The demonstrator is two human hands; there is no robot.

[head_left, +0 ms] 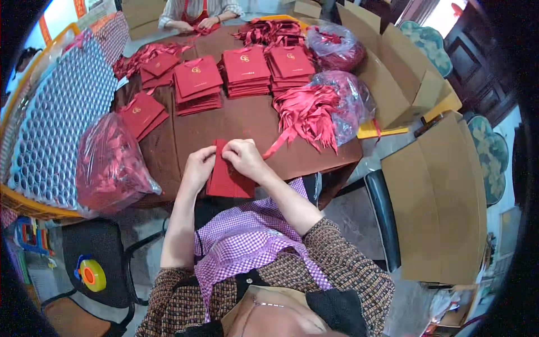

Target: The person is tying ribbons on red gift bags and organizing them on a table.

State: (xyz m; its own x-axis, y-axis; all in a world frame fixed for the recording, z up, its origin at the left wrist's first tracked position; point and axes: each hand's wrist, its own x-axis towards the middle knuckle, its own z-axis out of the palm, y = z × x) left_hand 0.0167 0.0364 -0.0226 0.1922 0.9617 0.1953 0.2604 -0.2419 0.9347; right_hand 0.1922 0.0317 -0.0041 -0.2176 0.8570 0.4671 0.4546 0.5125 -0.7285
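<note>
At the near edge of the brown-covered table [191, 132] I have a small red paper bag [231, 182] in front of me. My left hand [199, 164] grips its upper left side, fingers closed. My right hand [245, 157] pinches its top edge from the right, fingers curled; whether a ribbon is also in those fingers is hidden. Just right of my right hand, a loose ribbon end [279, 141] trails from a heap of pinkish-red ribbons [307, 112]. Beyond my hands stand stacks of red bags [197, 78] with gold print, and a smaller pile [144, 115] lies to the left.
A plastic bag of red ribbons [115, 168] sits at left, beside a crate with a honeycomb-like panel [59, 121]. More clear bags [337, 48] and open cardboard boxes [393, 67] stand at right. Across the table a co-worker's hands [205, 25] handle red material. A chair [95, 253] holds yellow tape [91, 275].
</note>
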